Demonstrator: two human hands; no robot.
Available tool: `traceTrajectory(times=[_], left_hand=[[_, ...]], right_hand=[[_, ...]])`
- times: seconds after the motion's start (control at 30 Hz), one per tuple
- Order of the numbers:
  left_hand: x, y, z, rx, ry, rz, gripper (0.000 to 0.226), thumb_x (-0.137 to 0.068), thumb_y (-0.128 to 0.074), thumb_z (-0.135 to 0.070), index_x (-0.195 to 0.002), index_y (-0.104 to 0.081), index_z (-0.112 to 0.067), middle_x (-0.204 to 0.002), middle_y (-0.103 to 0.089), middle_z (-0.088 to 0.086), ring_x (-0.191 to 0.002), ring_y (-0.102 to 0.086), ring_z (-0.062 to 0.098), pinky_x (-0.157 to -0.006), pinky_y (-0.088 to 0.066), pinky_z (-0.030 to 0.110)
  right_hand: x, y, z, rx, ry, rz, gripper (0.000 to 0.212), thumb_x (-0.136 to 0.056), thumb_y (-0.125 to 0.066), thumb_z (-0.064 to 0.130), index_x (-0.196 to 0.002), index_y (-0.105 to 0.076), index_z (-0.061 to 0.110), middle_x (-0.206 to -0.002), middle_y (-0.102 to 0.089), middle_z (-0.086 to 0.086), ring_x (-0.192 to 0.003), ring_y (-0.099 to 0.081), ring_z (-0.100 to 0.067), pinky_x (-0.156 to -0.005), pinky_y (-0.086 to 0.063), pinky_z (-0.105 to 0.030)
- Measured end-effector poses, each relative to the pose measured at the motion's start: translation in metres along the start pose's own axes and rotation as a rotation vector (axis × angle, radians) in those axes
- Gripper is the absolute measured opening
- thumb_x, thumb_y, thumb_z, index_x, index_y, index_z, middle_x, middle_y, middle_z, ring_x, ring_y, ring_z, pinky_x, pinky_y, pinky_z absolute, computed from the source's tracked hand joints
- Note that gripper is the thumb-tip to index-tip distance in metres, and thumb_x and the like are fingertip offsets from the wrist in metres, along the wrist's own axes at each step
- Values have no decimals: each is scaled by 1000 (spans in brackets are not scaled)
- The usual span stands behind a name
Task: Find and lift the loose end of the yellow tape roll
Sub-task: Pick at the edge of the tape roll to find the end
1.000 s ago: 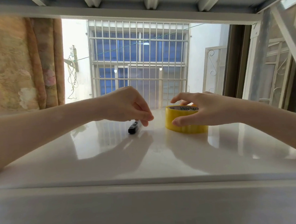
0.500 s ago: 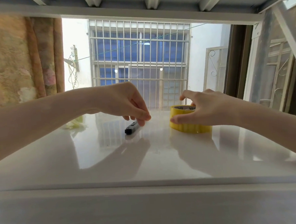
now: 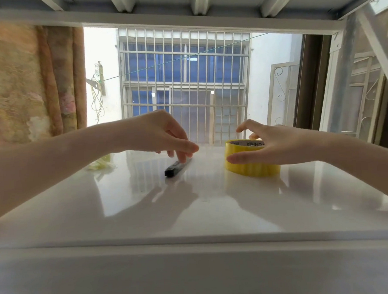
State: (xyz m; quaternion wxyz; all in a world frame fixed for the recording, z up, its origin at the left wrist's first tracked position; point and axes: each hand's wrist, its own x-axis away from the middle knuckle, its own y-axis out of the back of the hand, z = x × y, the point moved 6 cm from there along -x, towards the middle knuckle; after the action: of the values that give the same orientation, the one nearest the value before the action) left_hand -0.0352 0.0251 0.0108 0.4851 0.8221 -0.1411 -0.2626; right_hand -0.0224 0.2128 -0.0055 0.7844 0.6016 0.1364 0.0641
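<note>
Tape roll point(image 3: 252, 169) lies flat, hole facing up.

A glossy white table point(image 3: 147, 218) carries a yellow tape roll point(image 3: 251, 169), black pen point(image 3: 176, 167) and pale crumpled scrap point(image 3: 101, 165).

head view, single: low, close over the near table point(image 3: 147, 218) edge, facing forward toward a barred window point(image 3: 184, 79).
</note>
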Motion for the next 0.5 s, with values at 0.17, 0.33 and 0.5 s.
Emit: traceTrajectory(times=[0.17,0.33,0.5], left_hand=[[0,0,2,-15,22,3,22,-76,-63,-48,-73,-75,-30,-69,-71,-17,-72,-64,-4,-57,-46,12],[0,3,2,16,23,-11,20,-74,-64,-48,-73,-75,-31,-70,-67,-19,-68,-60,-2,-58,-46,13],[0,4,2,22,10,3,17,-77,-64,-44,-75,-75,-31,-62,-68,-18,-61,-60,-6,-53,-47,10]], right_hand=[[4,-1,-8,-109,-35,168,93,-60,-58,60,-138,-13,39,-145,-29,3,-118,-40,-19,-98,-37,-28],[7,-1,-13,-96,-45,207,101,-62,-71,47,-140,-7,40,-142,-33,7,-123,-40,-18,-103,-35,-30],[6,-1,-11,-163,-59,182,108,-54,-74,47,-140,-9,41,-142,-33,4,-120,-41,-19,-103,-35,-31]])
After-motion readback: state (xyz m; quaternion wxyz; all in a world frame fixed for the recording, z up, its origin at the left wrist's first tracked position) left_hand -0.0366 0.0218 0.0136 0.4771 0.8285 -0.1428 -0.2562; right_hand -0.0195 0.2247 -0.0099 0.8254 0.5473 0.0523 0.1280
